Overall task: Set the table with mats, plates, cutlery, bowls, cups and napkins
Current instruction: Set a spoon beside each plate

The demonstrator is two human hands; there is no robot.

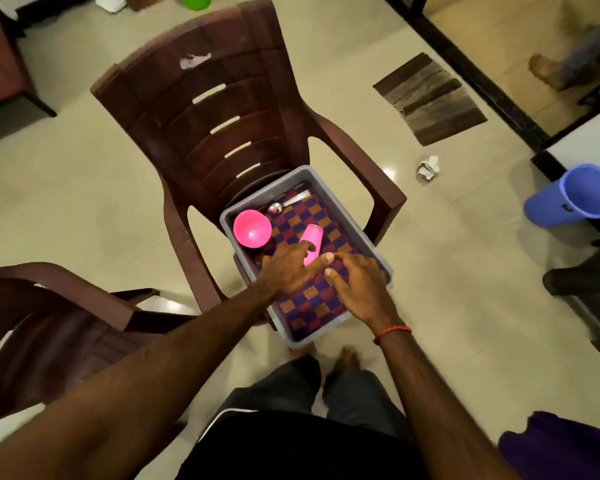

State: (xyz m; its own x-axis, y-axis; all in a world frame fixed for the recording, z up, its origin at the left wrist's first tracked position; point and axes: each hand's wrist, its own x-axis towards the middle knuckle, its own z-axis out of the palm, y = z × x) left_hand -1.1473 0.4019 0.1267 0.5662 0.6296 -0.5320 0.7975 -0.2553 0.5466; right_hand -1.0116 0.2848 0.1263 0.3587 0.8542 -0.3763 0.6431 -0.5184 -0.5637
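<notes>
Two brown plastic chairs take up the left of the room: the big chair (201, 109) stands in the middle with its slatted back to the far side, and a second chair (49, 327) sits at the near left, only partly in sight. On the big chair's seat rests a grey tub (319, 332), set at a slant, with its near end jutting past the front of the seat. A dark floor mat (430, 98) lies on the tiles far to the right, and a blue bin (568, 199) stands at the right edge, well apart from the tub. A checked table mat (312, 306) in purple and orange covers the bottom of the tub.

The person bends over the tub with both arms reaching in. The left hand (286, 270) curls fingers and thumb round the near end of the pink cup (312, 239), which lies on its side on the checked mat near the middle of the tub. The right hand (361, 289), with a red thread (392, 332) at its wrist, lies on the mat just beside the cup, its fingers fairly straight and close together, holding nothing.

A pink bowl (252, 228) stands upright in the tub's far left corner. A metal spoon (284, 205) lies at the far end, just beside the bowl. A crumpled scrap of paper (428, 168) lies on the tiles to the right of the big chair.
</notes>
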